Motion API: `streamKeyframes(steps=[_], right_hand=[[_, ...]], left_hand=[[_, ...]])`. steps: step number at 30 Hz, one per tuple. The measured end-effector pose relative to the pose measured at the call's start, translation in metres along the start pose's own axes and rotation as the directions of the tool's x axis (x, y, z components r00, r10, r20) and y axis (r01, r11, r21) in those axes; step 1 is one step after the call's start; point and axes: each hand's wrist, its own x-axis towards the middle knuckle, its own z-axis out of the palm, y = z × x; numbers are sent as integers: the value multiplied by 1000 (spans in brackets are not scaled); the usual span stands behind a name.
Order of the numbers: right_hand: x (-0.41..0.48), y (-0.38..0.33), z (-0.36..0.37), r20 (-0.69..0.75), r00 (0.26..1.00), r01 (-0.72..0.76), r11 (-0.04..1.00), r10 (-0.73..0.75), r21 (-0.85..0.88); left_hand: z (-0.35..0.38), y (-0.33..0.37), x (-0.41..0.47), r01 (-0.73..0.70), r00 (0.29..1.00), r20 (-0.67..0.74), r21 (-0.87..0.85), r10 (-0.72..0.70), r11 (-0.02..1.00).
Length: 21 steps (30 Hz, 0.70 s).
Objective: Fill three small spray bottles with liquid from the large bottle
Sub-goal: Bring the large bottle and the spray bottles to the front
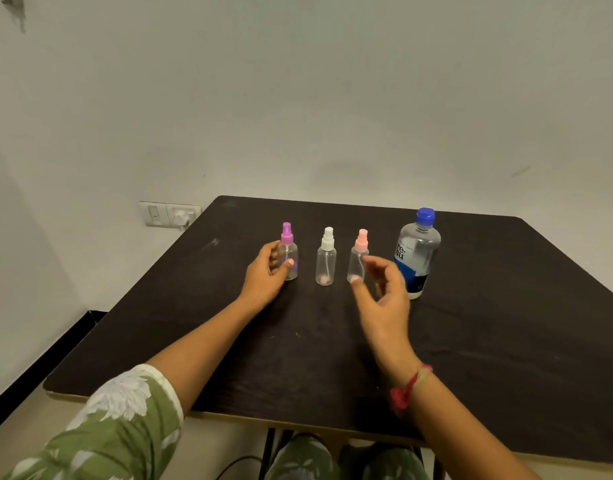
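Three small clear spray bottles stand in a row on the dark table (505,323). My left hand (265,275) grips the purple-capped bottle (291,249), thumb in front and fingers behind. The white-capped bottle (326,259) stands free in the middle. My right hand (383,296) is blurred, its fingers loosely spread beside the pink-capped bottle (357,258), thumb tip by the base; I cannot tell whether it touches. The large bottle (417,254) of clear liquid, with a blue cap on and a blue label, stands upright just right of that hand.
A white wall rises behind the table, with a socket plate (170,214) at the left. The table's left edge drops to the floor. My knees show under the near edge.
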Motion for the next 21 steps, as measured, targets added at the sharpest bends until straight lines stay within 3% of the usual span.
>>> streamKeyframes(steps=[4, 8, 12, 21], right_hand=[[10, 7, -29, -201, 975, 81, 995, -90, -52], [24, 26, -52, -309, 951, -21, 993, -17, -118], [39, 45, -62, -240, 965, -142, 978, 103, -150], [65, 66, -53, -123, 973, -208, 972, 195, -106]], left_hand=[[-1, -3, -1, 16, 1000, 3, 8, -16, 1000], [0, -6, 3, 14, 1000, 6, 104, -15, 994], [2, -9, 6, 1, 1000, 4, 182, -2, 983], [3, -12, 8, 27, 1000, 14, 83, -28, 996]])
